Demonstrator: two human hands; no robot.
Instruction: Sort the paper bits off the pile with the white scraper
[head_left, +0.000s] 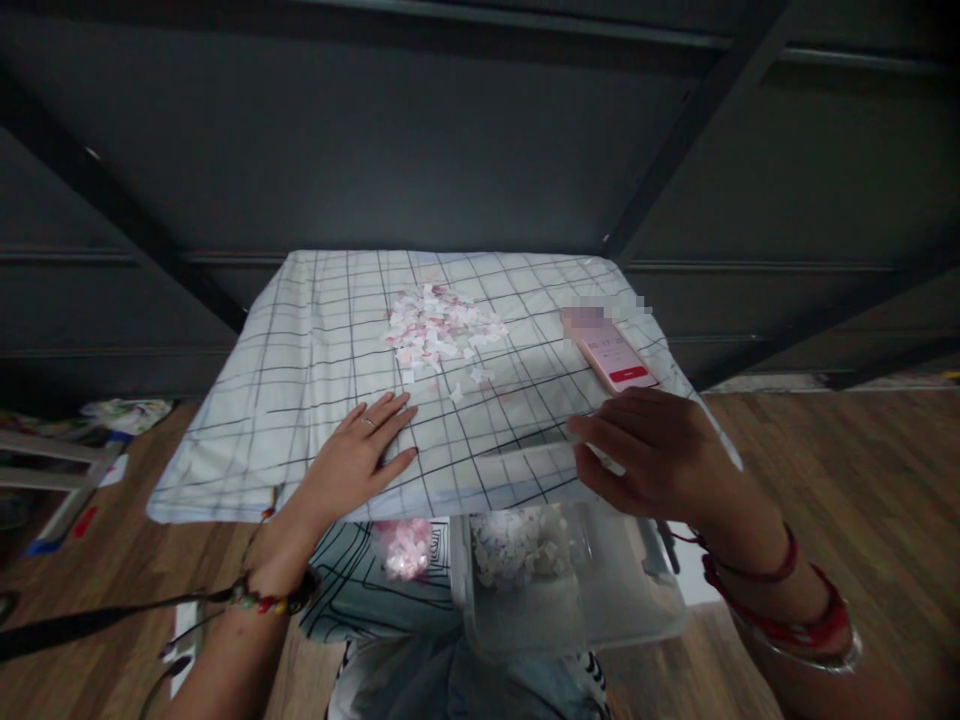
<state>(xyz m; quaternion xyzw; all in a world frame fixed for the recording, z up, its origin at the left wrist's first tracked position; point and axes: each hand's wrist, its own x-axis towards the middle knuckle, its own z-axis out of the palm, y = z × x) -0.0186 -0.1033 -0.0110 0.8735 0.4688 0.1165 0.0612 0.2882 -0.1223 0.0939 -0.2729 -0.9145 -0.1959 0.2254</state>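
My left hand lies on the checked cloth near the front edge, palm down with fingers spread, a ring on one finger. My right hand is over the table's front right edge, above a clear plastic bin. Its fingers are curled in toward the thumb; anything between them is too small or hidden to make out. A heap of small white and pink paper scraps lies farther back on the cloth, with several loose bits nearer me. More pale scraps fill the left part of the bin.
A phone with a lit pink screen lies just beyond my right hand. Below the table's front edge, a bag of pink pieces sits left of the bin. Dark panels stand directly behind the table, and wooden floor surrounds it.
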